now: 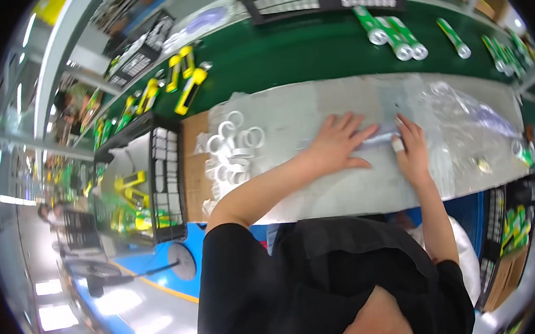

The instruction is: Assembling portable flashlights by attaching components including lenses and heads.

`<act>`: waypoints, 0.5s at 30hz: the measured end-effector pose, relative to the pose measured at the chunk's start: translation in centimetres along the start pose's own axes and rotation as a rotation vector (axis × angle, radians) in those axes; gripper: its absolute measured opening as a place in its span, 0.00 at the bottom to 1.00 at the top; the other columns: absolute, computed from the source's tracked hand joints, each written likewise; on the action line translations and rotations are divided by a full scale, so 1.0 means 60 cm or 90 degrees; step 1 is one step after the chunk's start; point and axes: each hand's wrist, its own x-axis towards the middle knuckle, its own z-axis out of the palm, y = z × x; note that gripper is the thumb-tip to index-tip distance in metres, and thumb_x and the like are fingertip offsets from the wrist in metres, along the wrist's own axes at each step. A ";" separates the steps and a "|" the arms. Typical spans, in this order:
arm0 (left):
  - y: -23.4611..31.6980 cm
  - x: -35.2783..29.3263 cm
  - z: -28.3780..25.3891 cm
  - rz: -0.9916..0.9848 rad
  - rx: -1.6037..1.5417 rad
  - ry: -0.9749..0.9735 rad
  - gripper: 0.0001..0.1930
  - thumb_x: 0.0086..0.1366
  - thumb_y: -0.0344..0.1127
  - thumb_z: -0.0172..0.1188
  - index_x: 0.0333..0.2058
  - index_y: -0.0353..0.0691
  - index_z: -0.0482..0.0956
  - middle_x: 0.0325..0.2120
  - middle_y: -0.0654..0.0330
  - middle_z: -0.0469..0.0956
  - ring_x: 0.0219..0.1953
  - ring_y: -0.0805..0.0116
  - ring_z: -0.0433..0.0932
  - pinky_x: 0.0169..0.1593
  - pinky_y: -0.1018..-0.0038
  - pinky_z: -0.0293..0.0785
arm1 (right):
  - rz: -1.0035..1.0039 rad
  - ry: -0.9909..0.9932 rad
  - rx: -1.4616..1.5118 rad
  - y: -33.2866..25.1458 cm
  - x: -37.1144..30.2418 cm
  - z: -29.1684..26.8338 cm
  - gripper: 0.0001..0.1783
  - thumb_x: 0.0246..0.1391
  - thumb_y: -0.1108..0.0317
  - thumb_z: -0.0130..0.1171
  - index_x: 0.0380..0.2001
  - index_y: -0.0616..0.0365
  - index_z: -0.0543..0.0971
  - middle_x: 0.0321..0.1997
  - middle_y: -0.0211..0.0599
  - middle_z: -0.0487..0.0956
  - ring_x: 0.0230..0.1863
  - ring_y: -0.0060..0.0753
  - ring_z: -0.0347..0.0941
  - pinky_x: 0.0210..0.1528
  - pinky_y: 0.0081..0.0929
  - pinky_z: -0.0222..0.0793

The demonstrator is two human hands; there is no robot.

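A thin, pale translucent strip (380, 138), perhaps plastic film, lies across the covered work surface between my hands; its exact kind is blurred. My left hand (339, 142) lies flat with fingers spread, its fingertips by the strip's left part. At the other end, my right hand (413, 150) has its thumb and fingers curved around the strip's tip. Something white is wrapped around one right finger. Left of my hands, several white rings (240, 147) sit in a loose group.
Crumpled clear plastic film (472, 121) covers the right side. Green cylinders (395, 37) and yellow-black pieces (191, 91) lie on the green bench (303, 56) beyond. A black crate (167, 174) stands at left, another crate (324, 0) at the back.
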 end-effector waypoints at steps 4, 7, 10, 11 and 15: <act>-0.072 -0.020 -0.046 -0.068 0.001 0.126 0.37 0.55 0.59 0.62 0.60 0.49 0.67 0.56 0.49 0.68 0.60 0.47 0.65 0.58 0.49 0.61 | 0.003 0.009 0.051 0.008 0.002 0.004 0.22 0.59 0.70 0.52 0.56 0.62 0.70 0.59 0.45 0.72 0.59 0.48 0.66 0.62 0.35 0.60; -0.211 -0.047 -0.132 -0.240 0.163 0.260 0.30 0.54 0.52 0.65 0.53 0.46 0.73 0.50 0.52 0.74 0.53 0.50 0.72 0.53 0.53 0.67 | 0.080 0.044 0.150 0.017 -0.009 0.008 0.19 0.60 0.70 0.52 0.54 0.64 0.71 0.59 0.48 0.72 0.57 0.47 0.68 0.60 0.32 0.63; -0.401 -0.133 -0.178 -0.461 0.326 0.266 0.29 0.55 0.47 0.66 0.52 0.42 0.71 0.49 0.52 0.75 0.48 0.54 0.76 0.47 0.58 0.73 | 0.155 0.070 0.255 0.023 -0.012 0.012 0.18 0.63 0.70 0.49 0.55 0.64 0.70 0.59 0.46 0.72 0.57 0.40 0.70 0.59 0.29 0.63; -0.442 -0.162 -0.196 -0.600 0.312 0.210 0.34 0.56 0.50 0.66 0.58 0.43 0.66 0.53 0.52 0.72 0.52 0.55 0.74 0.51 0.56 0.71 | 0.173 0.088 0.293 0.021 -0.014 0.008 0.18 0.64 0.70 0.48 0.55 0.64 0.70 0.59 0.45 0.72 0.57 0.38 0.70 0.59 0.29 0.63; -0.575 -0.290 -0.197 -0.837 0.300 0.014 0.36 0.57 0.51 0.65 0.60 0.43 0.63 0.54 0.53 0.70 0.55 0.55 0.71 0.53 0.53 0.69 | 0.150 0.138 0.267 -0.009 0.022 -0.017 0.18 0.66 0.67 0.43 0.54 0.66 0.72 0.56 0.44 0.75 0.55 0.34 0.71 0.58 0.29 0.62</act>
